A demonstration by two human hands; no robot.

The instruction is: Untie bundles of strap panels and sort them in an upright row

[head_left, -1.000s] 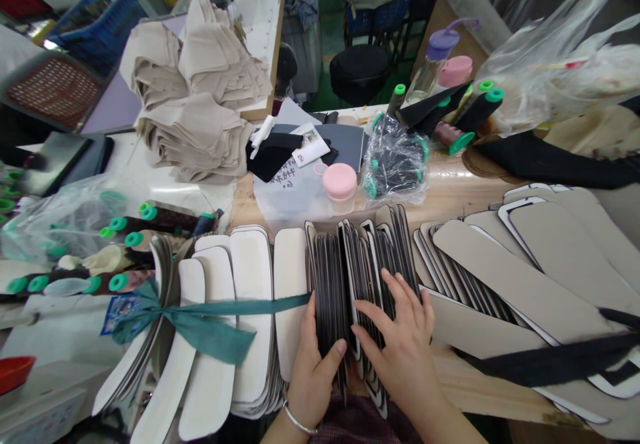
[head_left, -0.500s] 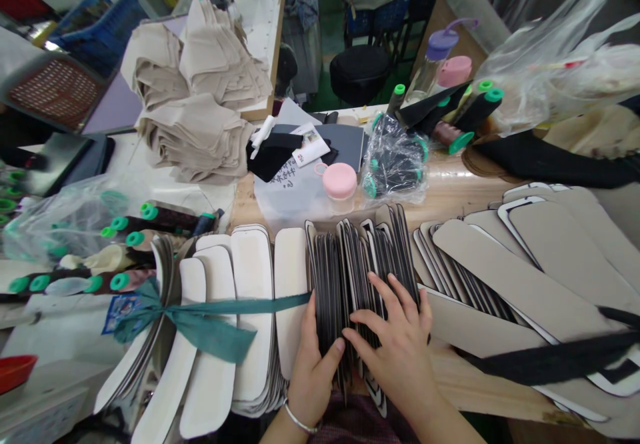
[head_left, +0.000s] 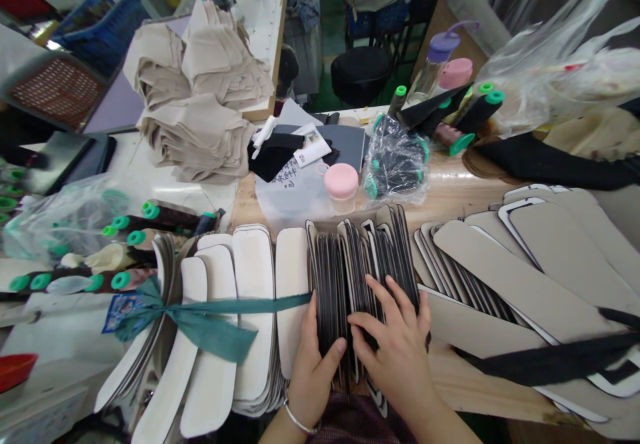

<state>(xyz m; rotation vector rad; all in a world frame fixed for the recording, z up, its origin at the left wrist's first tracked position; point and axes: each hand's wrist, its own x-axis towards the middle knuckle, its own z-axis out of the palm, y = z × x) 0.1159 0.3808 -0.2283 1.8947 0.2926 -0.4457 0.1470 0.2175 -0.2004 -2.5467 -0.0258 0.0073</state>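
A stack of black flat pieces with white edges (head_left: 357, 257) stands on edge at the front of the wooden table (head_left: 450, 191). My left hand (head_left: 313, 371), with a bracelet on the wrist, grips the near left part of this stack, thumb pressed between pieces. My right hand (head_left: 397, 344) lies over the stack's right part with fingers spread, parting the pieces. To the left a fan of white pieces (head_left: 235, 311) is tied with a green ribbon (head_left: 210, 324). A fan of beige pieces (head_left: 525, 277) spreads to the right.
Thread cones with green ends (head_left: 125, 237) lie at the left, more (head_left: 460, 114) at the back right. A pink-lidded jar (head_left: 341, 187), a plastic bag of dark spools (head_left: 397, 164), folded beige cloth (head_left: 200, 117) and a black stool (head_left: 360, 71) lie beyond.
My right hand has slid slightly left along the black stack, its fingers moving between pieces. My left hand has stayed in place.
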